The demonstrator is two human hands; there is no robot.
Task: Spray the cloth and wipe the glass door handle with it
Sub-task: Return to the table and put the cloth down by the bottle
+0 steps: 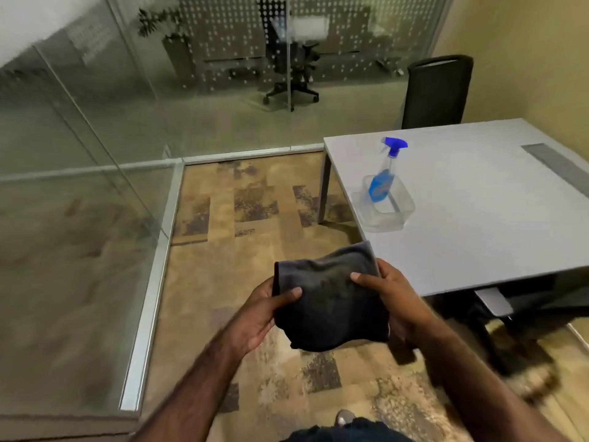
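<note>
A dark grey folded cloth (331,301) is held in front of me over the carpet, with both hands on it. My left hand (264,314) grips its left edge, thumb on top. My right hand (392,295) grips its right edge, thumb on top too. A clear spray bottle (384,173) with blue liquid and a blue trigger head stands in a clear plastic tub (387,215) on the grey table (478,224), beyond my right hand. The glass door (79,202) stands to my left. Its handle is not visible.
A black office chair (436,90) stands behind the table by the yellow wall. Glass partitions with a metal floor frame (149,307) run along the left and the back. Patterned carpet (255,218) lies between the glass and the table.
</note>
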